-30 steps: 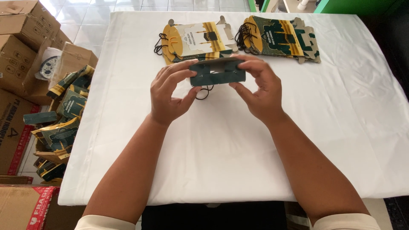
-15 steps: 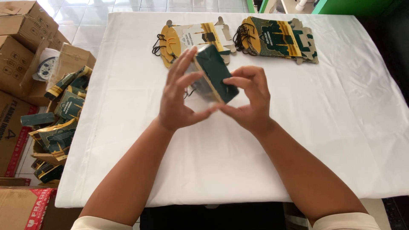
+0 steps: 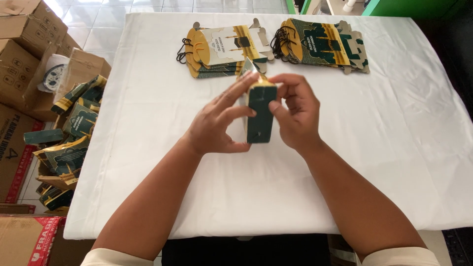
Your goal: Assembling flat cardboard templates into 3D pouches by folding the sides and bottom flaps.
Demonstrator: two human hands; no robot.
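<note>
Far left, on the floor, brown cartons point(image 3: 22, 54) stand stacked, and beside them an open box brims with finished green-and-gold bags point(image 3: 69, 143), some tipped at angles. The table point(image 3: 148, 162), under a white cloth, takes up the rest of the room from here. The left hand point(image 3: 217, 123) has its fingers spread along the near side of a small dark green box point(image 3: 259, 116), thumb tucked under its lower end. The box stands upright between both hands, lifted just above the cloth at the table's middle, its gold-edged top flap half raised. The right hand point(image 3: 295, 116) pinches the box's other side, fingers curled in narrow at the top edge. Behind the hands lies a flat stack point(image 3: 224, 51) showing pale printed faces and black cord handles, and to its right a second stack point(image 3: 322, 47) of green ones, well apart from the box. To my eye the thin card is the risk: too hard a squeeze from either side could crease a wall or bend the flap out of line. The grip sits high on the right and low on the left, so the box could twist and spring back flat. I cannot tell whether its bottom is locked.
</note>
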